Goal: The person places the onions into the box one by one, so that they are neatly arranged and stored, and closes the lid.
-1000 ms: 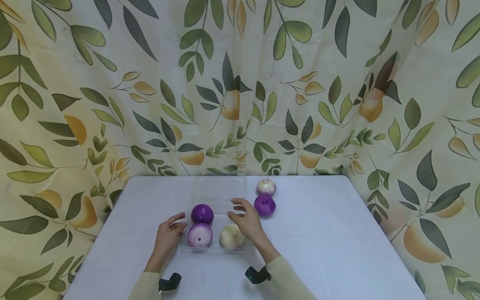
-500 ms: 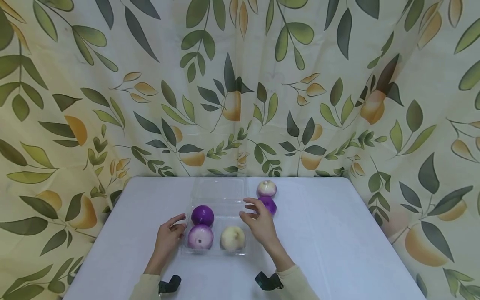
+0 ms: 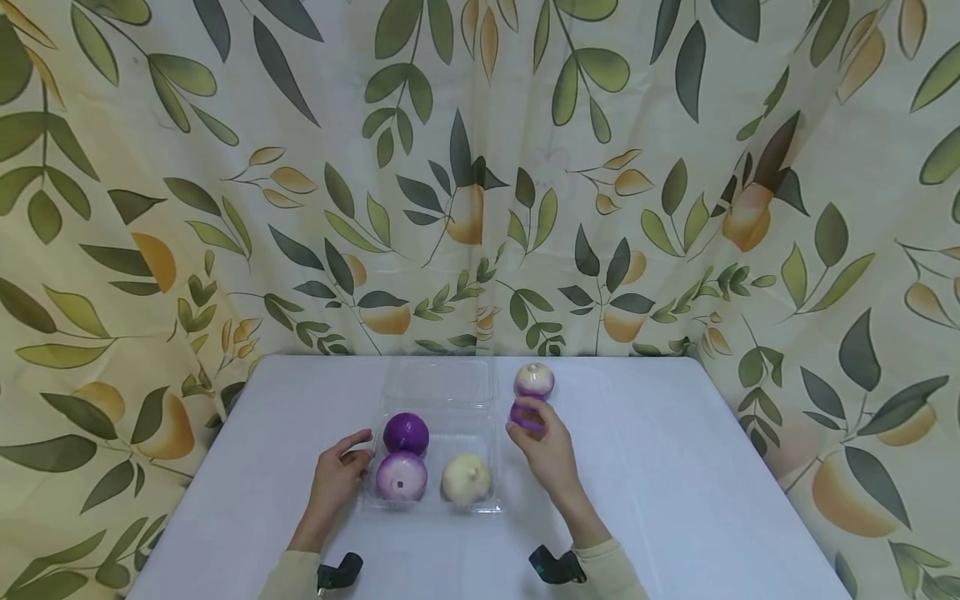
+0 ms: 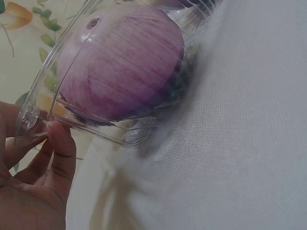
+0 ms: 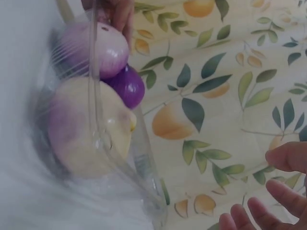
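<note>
Lower left of the frame's centre, the left hand [image 3: 339,483] pinches the rim of the clear box [image 3: 459,438]. In its left half, a dark onion [image 3: 406,434] sits above a pink onion [image 3: 401,476]; lower right, a white onion [image 3: 466,478]. Right of centre, the right hand [image 3: 551,452], thumb and fingers apart, partly covers a purple onion [image 3: 528,416], contact unclear; a pale onion [image 3: 535,379] lies just above.

The table [image 3: 675,483] has a white woven cover. Directly on it stands a clear plastic container [image 3: 480,450], its lid [image 3: 438,383] opened back toward the far edge. Right of the container, near the far edge, sits a pale purple-and-white onion [image 3: 535,378], with a dark purple onion [image 3: 528,419], partly hidden, just in front.
</note>
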Tool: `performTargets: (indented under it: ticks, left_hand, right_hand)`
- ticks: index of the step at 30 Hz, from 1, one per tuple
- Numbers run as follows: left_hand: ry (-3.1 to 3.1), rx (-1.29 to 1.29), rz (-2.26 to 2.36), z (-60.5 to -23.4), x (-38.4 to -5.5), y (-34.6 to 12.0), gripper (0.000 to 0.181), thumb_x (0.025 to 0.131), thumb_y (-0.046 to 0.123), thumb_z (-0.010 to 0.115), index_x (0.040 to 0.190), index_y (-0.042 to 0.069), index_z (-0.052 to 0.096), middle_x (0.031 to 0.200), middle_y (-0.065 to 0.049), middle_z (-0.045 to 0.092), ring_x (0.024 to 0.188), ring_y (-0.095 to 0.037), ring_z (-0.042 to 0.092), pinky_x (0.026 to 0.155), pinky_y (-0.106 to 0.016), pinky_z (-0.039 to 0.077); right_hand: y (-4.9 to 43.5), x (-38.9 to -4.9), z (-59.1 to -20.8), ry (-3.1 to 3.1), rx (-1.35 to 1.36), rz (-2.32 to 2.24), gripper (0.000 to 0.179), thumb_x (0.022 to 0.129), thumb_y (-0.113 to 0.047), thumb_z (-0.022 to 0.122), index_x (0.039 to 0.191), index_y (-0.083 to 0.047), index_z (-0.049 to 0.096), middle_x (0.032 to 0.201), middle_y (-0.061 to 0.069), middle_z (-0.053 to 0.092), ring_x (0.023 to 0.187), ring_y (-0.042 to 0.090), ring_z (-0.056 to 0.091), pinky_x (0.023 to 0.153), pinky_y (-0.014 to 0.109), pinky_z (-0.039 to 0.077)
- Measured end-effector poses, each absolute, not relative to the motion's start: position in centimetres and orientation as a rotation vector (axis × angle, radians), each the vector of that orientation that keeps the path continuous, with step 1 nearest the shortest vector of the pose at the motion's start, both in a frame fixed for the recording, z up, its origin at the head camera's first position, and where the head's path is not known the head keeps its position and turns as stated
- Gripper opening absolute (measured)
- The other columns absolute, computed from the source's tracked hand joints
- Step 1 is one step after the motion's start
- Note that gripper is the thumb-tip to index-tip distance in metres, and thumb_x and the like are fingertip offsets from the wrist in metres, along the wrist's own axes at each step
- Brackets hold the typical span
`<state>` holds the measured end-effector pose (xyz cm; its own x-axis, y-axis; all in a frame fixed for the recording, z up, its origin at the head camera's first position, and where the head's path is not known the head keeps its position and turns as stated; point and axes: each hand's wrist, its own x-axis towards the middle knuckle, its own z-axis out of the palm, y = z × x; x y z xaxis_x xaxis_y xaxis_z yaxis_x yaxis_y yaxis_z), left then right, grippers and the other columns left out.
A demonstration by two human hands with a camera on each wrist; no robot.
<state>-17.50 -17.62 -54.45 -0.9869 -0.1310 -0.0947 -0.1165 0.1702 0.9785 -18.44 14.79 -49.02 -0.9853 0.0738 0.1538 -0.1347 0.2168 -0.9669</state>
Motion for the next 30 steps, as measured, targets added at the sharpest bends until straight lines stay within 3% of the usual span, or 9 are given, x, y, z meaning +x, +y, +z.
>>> performTargets:
  ticks: [11, 20, 30]
  left_hand:
    - [-2.405, 0.232, -1.932, -56.5, -18.2, -18.1, 0.041, 0.091, 0.001, 0.063, 0.132, 0.0, 0.059, 0.124, -0.021, 0.065, 0.074, -0.012, 0.062, 0.06, -0.02, 0.051]
    - [-2.406, 0.254, -1.945, -56.4, -18.2, -18.0, 0.042, 0.092, 0.003, 0.063, 0.134, 0.001, 0.058, 0.127, -0.02, 0.064, 0.075, -0.012, 0.062, 0.06, -0.019, 0.05]
    - [-2.405, 0.239, -1.937, -56.4, -18.3, -18.0, 0.041, 0.091, -0.001, 0.062, 0.132, 0.0, 0.06, 0.127, -0.02, 0.064, 0.076, -0.012, 0.063, 0.06, -0.02, 0.051]
  right_hand:
    - [16.8, -19.0, -49.5, -2.369, 0.033, 1.732, 0.043, 0.084, -0.006, 0.074, 0.125, -0.005, 0.061, 0.128, 0.017, 0.06, 0.118, 0.037, 0.057, 0.09, 0.027, 0.052]
    - [18.0, -19.2, -50.1, -2.378, 0.008, 1.717, 0.045, 0.084, -0.004, 0.073, 0.126, -0.003, 0.059, 0.129, 0.018, 0.058, 0.121, 0.04, 0.055, 0.096, 0.048, 0.052]
    - [19.4, -20.2, -51.3, -2.465, -0.084, 1.644, 0.046, 0.086, -0.012, 0.072, 0.129, -0.008, 0.058, 0.134, 0.013, 0.055, 0.124, 0.034, 0.055, 0.099, 0.046, 0.051]
